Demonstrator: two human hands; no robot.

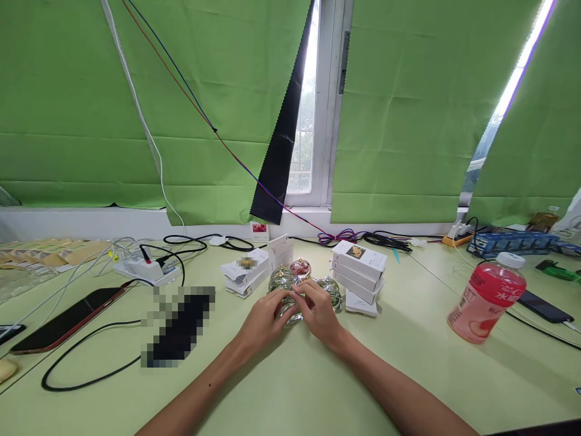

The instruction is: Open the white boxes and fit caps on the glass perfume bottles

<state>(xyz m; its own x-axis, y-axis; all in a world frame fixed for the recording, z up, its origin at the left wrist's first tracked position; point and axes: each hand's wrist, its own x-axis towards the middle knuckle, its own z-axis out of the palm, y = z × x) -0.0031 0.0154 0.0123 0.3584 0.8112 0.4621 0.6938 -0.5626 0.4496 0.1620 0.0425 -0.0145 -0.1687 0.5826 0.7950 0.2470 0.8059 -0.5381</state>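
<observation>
Both of my hands meet at the middle of the table, over a cluster of shiny, clear round ornaments. My left hand (272, 312) is closed, thumb and fingers pinched together; whatever is between them is hidden. Fingertips of my right hand (316, 309) press together against the left ones, also closed on something too small to see. Just behind the left fingers sits a clear ornament with green filling (280, 278) and a gold cap. A red-filled ornament (300, 267) lies farther back. More green ornaments (332, 293) rest beside the right hand.
White boxes (358, 269) are stacked right of the ornaments, with more boxes (246, 271) at left. A pink drink bottle (488, 300) stands at right. Phones (68, 318), a power strip (147, 269) and cables lie at left. Green blinds (408, 109) hang behind the table.
</observation>
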